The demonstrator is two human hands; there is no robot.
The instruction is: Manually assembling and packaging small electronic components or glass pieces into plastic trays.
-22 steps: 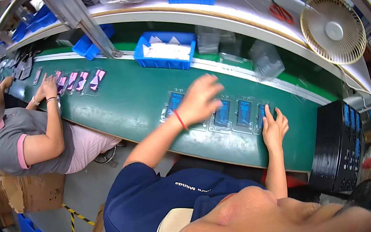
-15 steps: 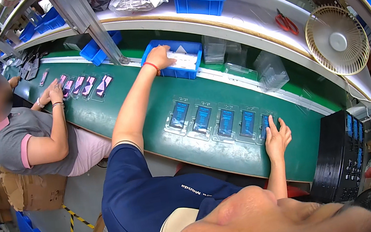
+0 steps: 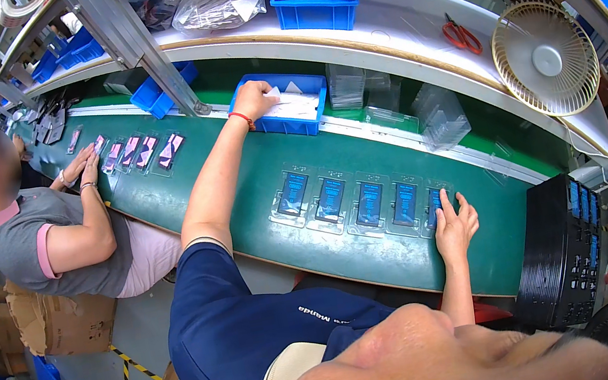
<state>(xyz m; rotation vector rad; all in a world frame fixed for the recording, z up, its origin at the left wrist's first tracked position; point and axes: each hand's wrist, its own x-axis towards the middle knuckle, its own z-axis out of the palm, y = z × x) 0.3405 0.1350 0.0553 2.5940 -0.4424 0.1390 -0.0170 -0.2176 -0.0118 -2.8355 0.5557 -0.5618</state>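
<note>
My left hand reaches over the near-left part of a blue bin, closed in a pinch on a small white slip. More white slips lie in that bin. On the green bench, a row of several clear plastic trays each holds a dark phone screen with a blue face. At the row's right end, my right hand is open, its fingertips at the edge of the last tray, partly covering its screen.
Clear plastic boxes stand along the back of the bench. A black rack is at the right end. Above are a shelf with stacked blue bins, red scissors and a fan. A co-worker sits at left beside similar trays.
My left hand has drawn back and up slightly inside the bin, and a white slip now shows in its fingers. My right hand has stayed at the last tray.
</note>
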